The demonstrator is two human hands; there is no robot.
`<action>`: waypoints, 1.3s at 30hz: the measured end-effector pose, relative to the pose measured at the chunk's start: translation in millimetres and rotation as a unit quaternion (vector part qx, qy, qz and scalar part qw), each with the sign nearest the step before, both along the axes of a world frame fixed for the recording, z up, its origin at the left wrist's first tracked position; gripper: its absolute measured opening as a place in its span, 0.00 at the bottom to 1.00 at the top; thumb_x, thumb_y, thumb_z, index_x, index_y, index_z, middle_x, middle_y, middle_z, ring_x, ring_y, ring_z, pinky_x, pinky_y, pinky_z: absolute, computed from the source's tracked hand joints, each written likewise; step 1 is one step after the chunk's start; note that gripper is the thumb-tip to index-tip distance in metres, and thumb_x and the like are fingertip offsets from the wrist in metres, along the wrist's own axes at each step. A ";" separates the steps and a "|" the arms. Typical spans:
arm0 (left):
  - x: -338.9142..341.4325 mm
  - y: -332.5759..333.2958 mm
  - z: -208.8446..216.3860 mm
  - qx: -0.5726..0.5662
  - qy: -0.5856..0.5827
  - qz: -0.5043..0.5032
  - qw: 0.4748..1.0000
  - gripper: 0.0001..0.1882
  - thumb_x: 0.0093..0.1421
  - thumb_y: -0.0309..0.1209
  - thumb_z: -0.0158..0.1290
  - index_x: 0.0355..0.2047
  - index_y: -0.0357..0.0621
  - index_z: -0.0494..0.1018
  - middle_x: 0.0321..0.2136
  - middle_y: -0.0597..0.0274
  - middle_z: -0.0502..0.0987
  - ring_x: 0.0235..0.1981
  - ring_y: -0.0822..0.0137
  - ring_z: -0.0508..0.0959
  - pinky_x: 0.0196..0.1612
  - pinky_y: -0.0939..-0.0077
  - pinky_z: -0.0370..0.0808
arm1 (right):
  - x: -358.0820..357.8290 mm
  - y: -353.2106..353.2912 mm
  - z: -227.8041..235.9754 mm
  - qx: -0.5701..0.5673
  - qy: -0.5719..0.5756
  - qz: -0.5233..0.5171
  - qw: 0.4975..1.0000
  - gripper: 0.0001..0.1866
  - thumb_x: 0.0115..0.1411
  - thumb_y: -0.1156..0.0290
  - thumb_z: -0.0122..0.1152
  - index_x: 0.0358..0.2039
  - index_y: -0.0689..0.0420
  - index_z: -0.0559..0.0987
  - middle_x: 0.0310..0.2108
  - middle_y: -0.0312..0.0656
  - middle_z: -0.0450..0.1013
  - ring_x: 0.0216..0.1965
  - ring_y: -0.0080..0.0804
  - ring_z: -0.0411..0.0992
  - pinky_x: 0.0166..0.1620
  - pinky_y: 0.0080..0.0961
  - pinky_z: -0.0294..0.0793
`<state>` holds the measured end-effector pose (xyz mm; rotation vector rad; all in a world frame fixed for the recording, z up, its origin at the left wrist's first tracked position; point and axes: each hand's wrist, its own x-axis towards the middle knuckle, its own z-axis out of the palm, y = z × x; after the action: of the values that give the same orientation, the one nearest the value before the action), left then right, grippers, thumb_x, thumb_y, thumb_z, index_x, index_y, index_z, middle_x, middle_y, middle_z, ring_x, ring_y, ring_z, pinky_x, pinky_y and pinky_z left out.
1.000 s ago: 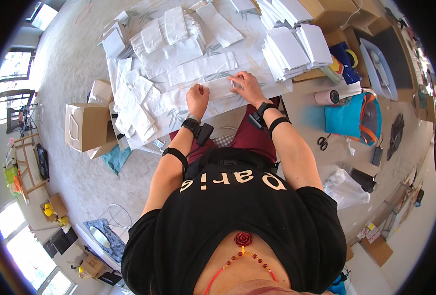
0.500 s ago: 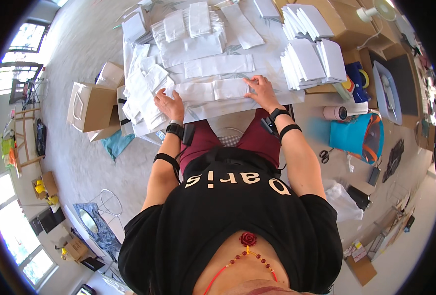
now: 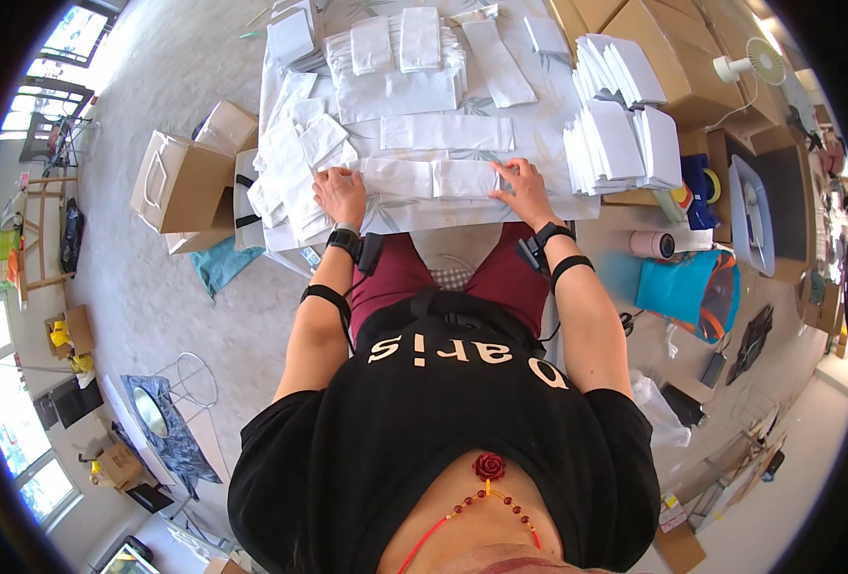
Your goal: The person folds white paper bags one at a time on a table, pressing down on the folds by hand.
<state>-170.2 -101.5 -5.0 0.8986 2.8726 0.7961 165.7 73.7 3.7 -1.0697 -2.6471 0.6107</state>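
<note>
A long white strip, flat and folded-looking with a seam near its middle, lies across the table in front of me. At its left end rests my left hand, fingers laid down and thumb beside the strip's edge. My right hand touches the right end, thumb and forefinger apart at the two corners. Just beyond lies a second white strip. A loose heap of white pieces spreads to the left of my left hand. Whether the pieces are cloth or thin plastic, I cannot tell.
Stacks of folded white pieces stand at the table's right edge. Farther back are layered white sheets and a slanting white strip. Cardboard boxes flank the table on the left; a blue bag and a pink cylinder lie right.
The view has shifted, so the table sits slightly farther right. My left hand has drawn its fingers in closer together at the strip's left end. My right hand stays at the right end.
</note>
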 end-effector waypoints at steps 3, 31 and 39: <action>-5.7 -0.5 -4.4 0.002 -0.002 -0.004 1.000 0.10 0.56 0.35 0.64 0.35 0.46 0.79 0.48 0.51 0.75 0.55 0.47 0.71 0.58 0.50 0.67 | -1.2 0.6 2.2 -0.003 -0.008 0.000 1.000 0.35 0.53 0.56 0.77 0.63 0.39 0.78 0.54 0.40 0.68 0.55 0.44 0.68 0.59 0.43 0.69; 28.3 -15.8 6.2 0.037 -0.077 -0.024 0.996 0.15 0.53 0.39 0.62 0.39 0.46 0.80 0.50 0.51 0.73 0.57 0.48 0.69 0.62 0.49 0.63 | -3.8 -1.2 5.8 0.004 -0.012 0.006 1.000 0.36 0.53 0.58 0.77 0.64 0.41 0.77 0.53 0.42 0.69 0.53 0.45 0.69 0.58 0.41 0.70; 24.5 -11.9 12.7 0.152 -0.085 -0.079 0.982 0.08 0.58 0.32 0.61 0.34 0.42 0.82 0.44 0.51 0.78 0.51 0.50 0.74 0.56 0.57 0.71 | -4.6 0.4 1.6 0.007 0.005 0.011 1.000 0.36 0.52 0.58 0.77 0.63 0.38 0.77 0.53 0.40 0.68 0.53 0.45 0.69 0.57 0.43 0.71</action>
<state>-145.7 -113.4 7.7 1.0138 2.5365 1.2479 161.1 74.1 5.2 -1.0323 -2.6547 0.5982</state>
